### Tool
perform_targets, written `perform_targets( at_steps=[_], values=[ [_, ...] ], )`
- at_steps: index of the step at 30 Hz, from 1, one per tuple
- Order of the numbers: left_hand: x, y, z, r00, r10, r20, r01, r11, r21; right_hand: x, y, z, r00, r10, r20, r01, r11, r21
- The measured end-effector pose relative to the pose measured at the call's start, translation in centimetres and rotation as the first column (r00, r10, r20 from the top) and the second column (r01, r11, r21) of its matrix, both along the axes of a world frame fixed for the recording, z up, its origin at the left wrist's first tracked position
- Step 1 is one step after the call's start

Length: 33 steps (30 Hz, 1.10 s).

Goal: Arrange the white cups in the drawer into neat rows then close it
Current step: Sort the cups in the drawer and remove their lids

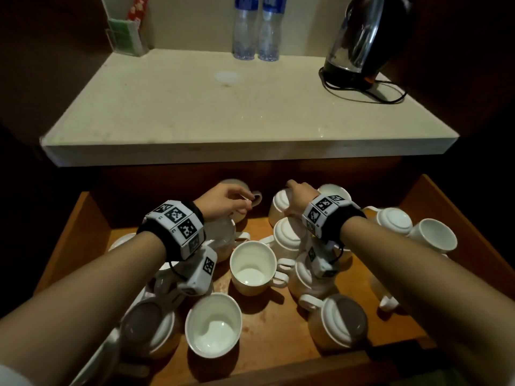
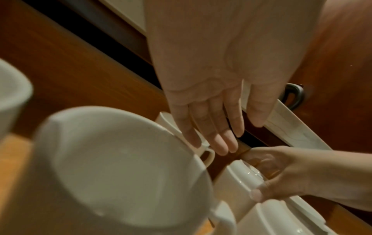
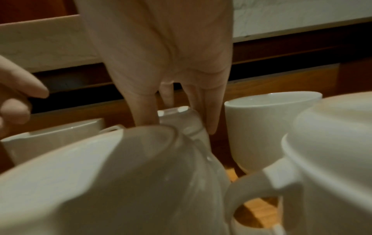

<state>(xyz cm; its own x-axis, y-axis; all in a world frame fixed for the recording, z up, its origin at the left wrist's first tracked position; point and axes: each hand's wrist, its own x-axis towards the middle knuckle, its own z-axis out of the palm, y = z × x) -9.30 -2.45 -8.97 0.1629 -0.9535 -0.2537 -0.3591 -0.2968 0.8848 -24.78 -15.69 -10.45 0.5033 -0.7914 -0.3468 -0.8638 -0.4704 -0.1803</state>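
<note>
The wooden drawer (image 1: pixel 451 210) is pulled out and holds several white cups, some upright, some upside down, in no order. My left hand (image 1: pixel 245 204) hovers over a back-left cup (image 1: pixel 257 198). In the left wrist view its fingers (image 2: pixel 221 143) are straight and reach the handle of that cup (image 2: pixel 208 156). My right hand (image 1: pixel 291 190) grips an upside-down cup (image 1: pixel 280 211) at the back middle. In the right wrist view the fingers (image 3: pixel 145 114) straddle the base of that cup (image 3: pixel 181 114). An upright cup (image 1: pixel 252 266) stands in the middle.
A pale stone counter (image 1: pixel 223 112) overhangs the drawer's back. On it stand a black kettle (image 1: pixel 359 43) with its cord, two water bottles (image 1: pixel 256 29) and a clear holder of packets (image 1: pixel 122 32). Bare drawer floor (image 1: pixel 278 327) shows between the front cups.
</note>
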Motion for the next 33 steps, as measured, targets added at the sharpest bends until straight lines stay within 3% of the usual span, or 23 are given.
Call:
perform_targets(
  at_steps=[4,11,14,17,23,27,33],
  values=[
    [-0.8,-0.7,0.0,0.999,0.019,0.045,-0.017,0.999,-0.03,-0.5,-0.5,0.2,0.999,-0.001,0.04,0.002,1.0,-0.015],
    [-1.1,-2.1,0.3,0.986,0.076,0.148,-0.064,0.995,-0.083,-2.2,-1.6,2.3,0.941,-0.148,0.305,0.115,0.986,0.122],
    [-1.7,-2.7,0.3,0.979,0.07,0.193,-0.056,0.996,-0.076,-2.9,-2.3,3.2,0.866,-0.261,0.426,0.162,0.953,0.255],
    [-2.4,-3.1,0.3,0.985,0.082,0.154,-0.073,0.995,-0.063,-3.5,-2.4,3.8,0.719,-0.421,0.553,0.168,0.877,0.45],
    [-3.1,-3.2,0.5,0.994,0.01,0.11,-0.006,0.999,-0.041,-4.8,-2.2,4.4,0.626,-0.523,0.579,0.004,0.744,0.668],
    [-3.2,-3.1,0.1,0.99,-0.075,0.122,0.084,0.994,-0.071,-5.1,-1.9,4.2,0.611,-0.545,0.574,-0.045,0.7,0.712],
    [-3.5,-3.1,0.6,0.989,0.049,0.137,-0.018,0.976,-0.219,-4.8,-1.5,3.1,0.574,-0.652,0.495,0.018,0.615,0.788]
  ],
)
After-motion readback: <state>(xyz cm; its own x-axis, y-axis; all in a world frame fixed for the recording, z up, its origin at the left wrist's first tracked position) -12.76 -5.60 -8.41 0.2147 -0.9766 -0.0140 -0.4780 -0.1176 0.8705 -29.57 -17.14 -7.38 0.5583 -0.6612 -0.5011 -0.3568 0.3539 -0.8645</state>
